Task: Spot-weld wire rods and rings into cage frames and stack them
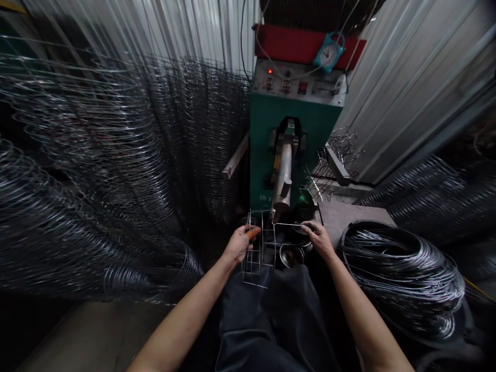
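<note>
My left hand is closed on the side of a small wire frame, which hangs in front of my lap. Something orange covers the tip of a finger or thumb on that hand. In my right hand, the fingertips pinch one end of a thin straight wire rod. Its other end reaches the frame's right side, just below the thick metal arm of a green machine. I cannot tell whether rod and frame touch.
Stacks of wire rings fill the left side. A coil of wire sits at right in a dark round holder. A metal bowl lies beyond my knees. On the machine's top are a lit red lamp and a blue clock.
</note>
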Demonstrator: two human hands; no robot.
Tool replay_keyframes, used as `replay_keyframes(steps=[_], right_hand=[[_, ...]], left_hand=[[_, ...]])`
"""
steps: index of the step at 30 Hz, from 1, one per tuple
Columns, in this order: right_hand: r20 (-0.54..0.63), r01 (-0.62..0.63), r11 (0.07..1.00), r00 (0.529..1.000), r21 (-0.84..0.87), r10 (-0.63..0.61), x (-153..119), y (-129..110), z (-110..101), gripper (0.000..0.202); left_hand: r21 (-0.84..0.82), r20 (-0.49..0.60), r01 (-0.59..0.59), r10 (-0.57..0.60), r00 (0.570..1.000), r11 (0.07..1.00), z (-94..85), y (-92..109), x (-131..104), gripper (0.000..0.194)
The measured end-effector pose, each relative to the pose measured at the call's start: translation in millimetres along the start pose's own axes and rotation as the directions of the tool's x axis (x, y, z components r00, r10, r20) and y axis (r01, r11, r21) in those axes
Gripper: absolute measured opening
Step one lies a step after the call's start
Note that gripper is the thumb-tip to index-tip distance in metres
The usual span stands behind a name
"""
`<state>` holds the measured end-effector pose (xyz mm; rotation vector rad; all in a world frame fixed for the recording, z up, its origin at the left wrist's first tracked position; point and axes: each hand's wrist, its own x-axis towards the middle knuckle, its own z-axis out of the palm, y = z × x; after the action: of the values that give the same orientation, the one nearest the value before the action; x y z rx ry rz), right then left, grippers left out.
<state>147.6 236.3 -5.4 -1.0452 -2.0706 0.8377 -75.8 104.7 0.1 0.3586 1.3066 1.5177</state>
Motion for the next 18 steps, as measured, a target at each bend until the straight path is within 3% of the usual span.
replay_keyframes(steps=[12,18], right_hand=[[0.058,-0.073,0.995,0.996,0.063,0.069,2,13,3,0.029],[0.113,-0.146,0.978,0.985,0.147,0.130,3,3,-3,0.031]], left_hand=[[0.058,0.020,-0.038,0.037,0.999,0.998,0.7,-3,2,0.037],[0.028,0.005,-0.038,0.038,0.999,0.999,3.7,-6,-5,0.039]])
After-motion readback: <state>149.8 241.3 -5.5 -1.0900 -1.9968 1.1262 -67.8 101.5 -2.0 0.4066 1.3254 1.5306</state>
